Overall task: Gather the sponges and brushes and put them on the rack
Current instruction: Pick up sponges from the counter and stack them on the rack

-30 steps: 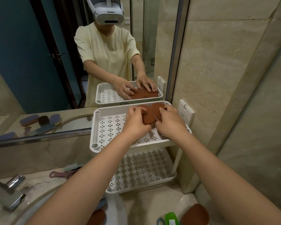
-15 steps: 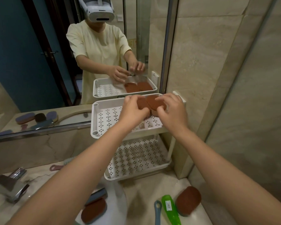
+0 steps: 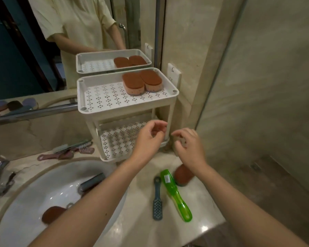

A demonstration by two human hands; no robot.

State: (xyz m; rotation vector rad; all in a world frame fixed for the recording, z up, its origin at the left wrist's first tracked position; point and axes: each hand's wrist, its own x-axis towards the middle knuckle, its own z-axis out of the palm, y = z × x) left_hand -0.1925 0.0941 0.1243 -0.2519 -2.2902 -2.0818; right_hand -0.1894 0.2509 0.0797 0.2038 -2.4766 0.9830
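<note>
With two sponges (image 3: pixel 142 82) sitting on the top shelf of the rack (image 3: pixel 114 111), the left hand (image 3: pixel 148 138) and right hand (image 3: pixel 189 147) are hovering empty, fingers loosely curled, probably heading next for the loose sponge (image 3: pixel 183 174) and green brush (image 3: pixel 176 193) on the desk (image 3: pixel 137 220).

The rack (image 3: pixel 80 95) is matt white plastic, its shelves perforated. The sponges (image 3: pixel 133 82) on it have rough brown scouring faces over soft pale foam. The green brush (image 3: pixel 176 193) is glossy translucent plastic, the grey brush (image 3: pixel 157 204) matt. The counter (image 3: pixel 137 229) looks like polished stone; the sink (image 3: pixel 43 189) is glossy white ceramic.
</note>
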